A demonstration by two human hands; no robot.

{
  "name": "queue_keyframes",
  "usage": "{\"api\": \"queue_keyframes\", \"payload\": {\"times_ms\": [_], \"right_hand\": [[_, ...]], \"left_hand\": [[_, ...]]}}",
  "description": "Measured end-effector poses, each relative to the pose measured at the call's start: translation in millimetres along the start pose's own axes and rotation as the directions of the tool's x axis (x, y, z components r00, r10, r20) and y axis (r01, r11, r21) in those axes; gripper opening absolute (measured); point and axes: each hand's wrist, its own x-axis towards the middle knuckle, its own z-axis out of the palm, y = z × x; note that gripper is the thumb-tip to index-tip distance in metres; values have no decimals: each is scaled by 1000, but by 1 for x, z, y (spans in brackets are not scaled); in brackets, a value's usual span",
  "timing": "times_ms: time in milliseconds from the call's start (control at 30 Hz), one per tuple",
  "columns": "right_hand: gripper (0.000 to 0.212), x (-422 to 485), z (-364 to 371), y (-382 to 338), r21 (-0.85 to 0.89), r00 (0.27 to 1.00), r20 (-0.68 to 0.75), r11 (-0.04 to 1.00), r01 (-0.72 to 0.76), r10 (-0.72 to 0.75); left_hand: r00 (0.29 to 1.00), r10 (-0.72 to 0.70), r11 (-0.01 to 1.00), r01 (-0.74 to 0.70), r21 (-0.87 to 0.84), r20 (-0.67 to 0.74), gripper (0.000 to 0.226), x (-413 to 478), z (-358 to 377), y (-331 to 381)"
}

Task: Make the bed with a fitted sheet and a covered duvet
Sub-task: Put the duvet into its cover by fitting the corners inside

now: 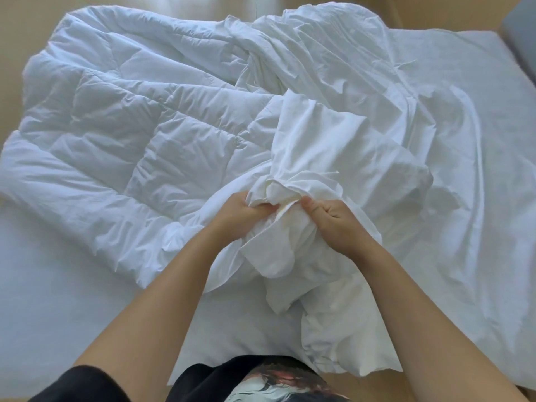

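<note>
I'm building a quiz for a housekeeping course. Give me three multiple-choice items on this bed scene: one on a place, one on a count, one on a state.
1. Where does the quilted duvet lie relative to the crumpled duvet cover?
A) to its left
B) to its right
C) on the floor

2. How many hands grip the duvet cover?
A) none
B) one
C) two

3. What state is the quilted duvet in?
A) fully inside the cover
B) mostly bare and spread out
C) folded in a neat square

Answers:
1 A: its stitched panels fill the left of the bed.
2 C: the left hand and the right hand both curl into the bunched fabric.
3 B: its quilting shows uncovered.
</note>
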Motion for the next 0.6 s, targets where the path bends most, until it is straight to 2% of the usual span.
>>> {"api": "queue_keyframes", "payload": {"times_ms": [67,100,133,200,233,333,367,400,433,500,533,567,600], "right_hand": [[58,3,0,-2,-16,998,50,999,-28,29],[59,3,1,-3,-21,996,82,999,-40,42],[51,3,1,-4,-2,994,97,999,-46,46],[22,6,2,-5,37,991,134,999,-28,23],[20,10,2,-7,19,987,156,999,-35,32],[18,24,0,-15,-87,964,173,978,-188,201],[23,25,-1,-17,-104,964,155,974,-201,216],[25,23,-2,-20,-201,975,140,969,-143,173],[24,18,-3,-22,-368,989,125,929,-33,85],[26,8,-10,-20,-700,982,105,690,183,-154],[29,9,-14,-19,-777,961,112,581,244,-254],[31,12,-18,-19,-810,953,115,528,254,-281],[32,18,-20,-20,-811,958,96,536,232,-271]], "left_hand": [[998,0,1000,0,1,-58,3,-4,13,-3],[999,6,998,-10,-60,-52,7,-8,20,-3],[1000,4,983,-7,-184,-16,16,-13,26,-3],[990,31,875,40,-482,138,28,-21,32,0],[976,65,824,64,-564,207,31,-24,32,-1],[952,101,824,84,-561,290,38,-28,30,-3],[955,93,850,72,-522,283,40,-29,31,-3],[961,76,877,63,-476,268,37,-29,32,-3],[966,66,905,48,-423,250,29,-29,33,-4],[970,65,941,19,-339,235,18,-28,34,-6],[970,43,947,37,-319,239,17,-27,32,-7],[970,6,945,73,-318,242,16,-26,30,-8],[968,-27,930,116,-349,250,19,-25,28,-8]]}}
